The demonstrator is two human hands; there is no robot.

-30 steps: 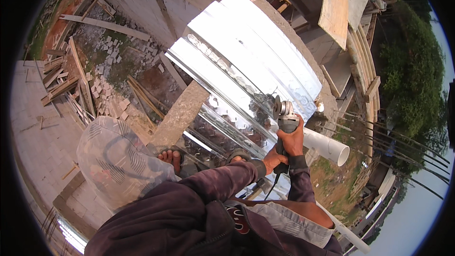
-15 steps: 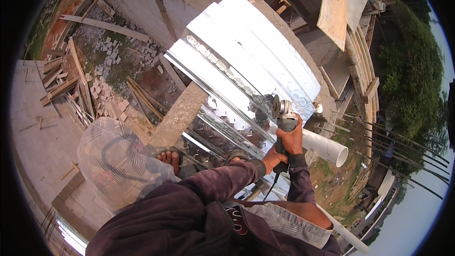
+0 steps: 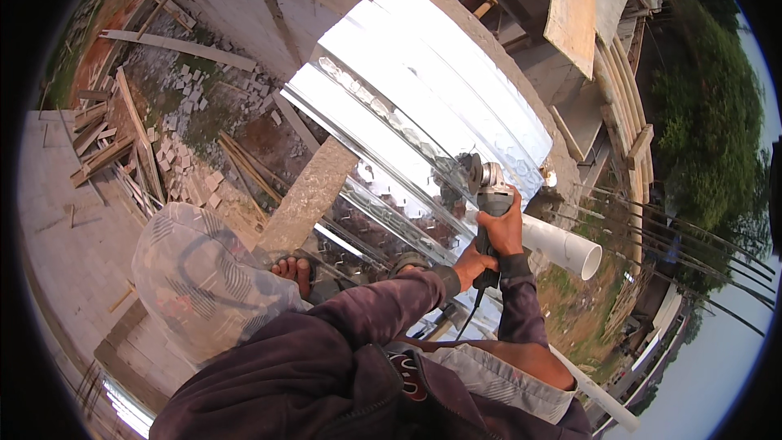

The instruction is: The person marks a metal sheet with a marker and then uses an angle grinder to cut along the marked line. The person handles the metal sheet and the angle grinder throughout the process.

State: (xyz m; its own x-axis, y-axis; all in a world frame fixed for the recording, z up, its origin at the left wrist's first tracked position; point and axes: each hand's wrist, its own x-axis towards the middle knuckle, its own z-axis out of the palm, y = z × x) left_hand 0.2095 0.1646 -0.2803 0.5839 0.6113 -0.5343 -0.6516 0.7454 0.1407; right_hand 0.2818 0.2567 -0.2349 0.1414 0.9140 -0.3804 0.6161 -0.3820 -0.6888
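Shiny metal sheets are lying below. At their near right side, the left hand and right hand are both gripping a grinder. Its disc could be jumping if the metal is catching it. Its long body is running near to far, disc end pointing far.

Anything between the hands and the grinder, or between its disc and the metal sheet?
Nothing visible: both hands grip the grinder directly, and no object shows between its disc and the metal sheet; contact there is unclear.

A pale wall stands beside rubble-strewn ground, with green trees far right.
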